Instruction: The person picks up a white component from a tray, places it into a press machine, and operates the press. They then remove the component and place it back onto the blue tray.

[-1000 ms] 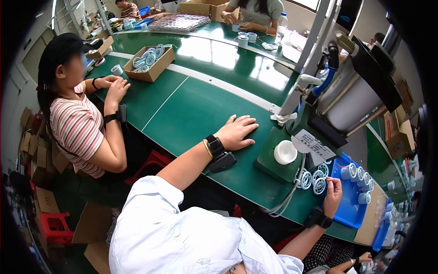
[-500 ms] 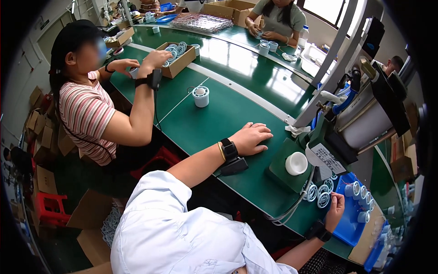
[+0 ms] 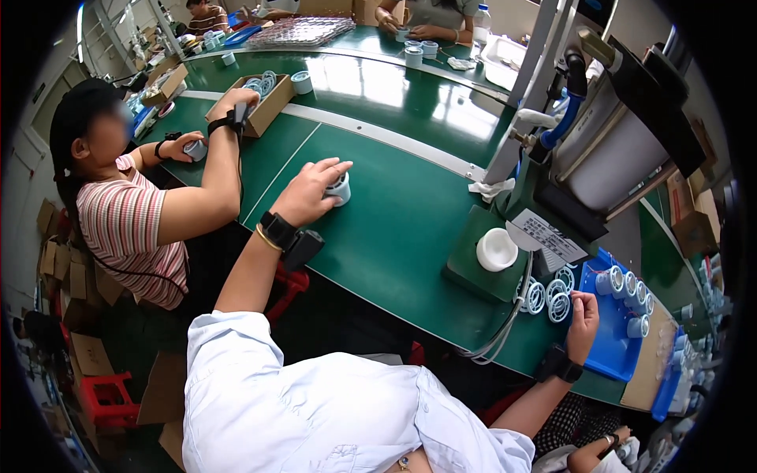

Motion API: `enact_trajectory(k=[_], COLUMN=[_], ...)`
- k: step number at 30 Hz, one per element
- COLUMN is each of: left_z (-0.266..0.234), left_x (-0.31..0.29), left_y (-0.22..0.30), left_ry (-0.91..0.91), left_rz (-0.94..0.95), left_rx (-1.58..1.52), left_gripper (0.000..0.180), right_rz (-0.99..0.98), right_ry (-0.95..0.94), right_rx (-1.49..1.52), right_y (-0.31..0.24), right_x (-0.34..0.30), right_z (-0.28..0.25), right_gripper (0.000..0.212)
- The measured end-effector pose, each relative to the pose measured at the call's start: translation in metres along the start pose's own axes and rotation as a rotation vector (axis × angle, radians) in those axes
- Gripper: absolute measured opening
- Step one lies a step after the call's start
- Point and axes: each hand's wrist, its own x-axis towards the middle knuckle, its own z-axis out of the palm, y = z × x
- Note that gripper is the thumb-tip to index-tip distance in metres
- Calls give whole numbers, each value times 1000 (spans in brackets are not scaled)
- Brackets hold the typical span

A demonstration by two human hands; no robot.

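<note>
Green bench (image 3: 410,229): my left hand (image 3: 309,191) grasps upright white cup (image 3: 339,189), 11 o'clock; right hand (image 3: 582,319) pinches ring (image 3: 559,307), 4 o'clock.

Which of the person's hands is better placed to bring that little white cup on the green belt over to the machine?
The left hand, probably. Its fingers already wrap the small white cup on the green belt. The right hand is far away, touching round blue-white parts beside the blue tray.

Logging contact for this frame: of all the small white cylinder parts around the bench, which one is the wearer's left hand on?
The lone white cylinder on the bare green table, under the left hand; the others sit in trays or boxes.
</note>
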Motion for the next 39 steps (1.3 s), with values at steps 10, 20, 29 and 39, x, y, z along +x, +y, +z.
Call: enact_trajectory(k=[10,20,29,39], left_z=[43,72,79,96], left_x=[-18,35,57,51], left_y=[93,187,204,179], left_ry=[-183,3,-149,11], left_rz=[23,229,246,390], left_rx=[-614,-641,-441,-396], left_gripper=[59,57,54,64], right_rz=[-3,50,33,-293], right_ry=[3,11,5,-189], right_rx=[25,78,58,-526], right_y=[-10,-8,-6,-42], right_x=[3,1,5,15], right_z=[5,7,5,55], right_gripper=[12,12,11,31])
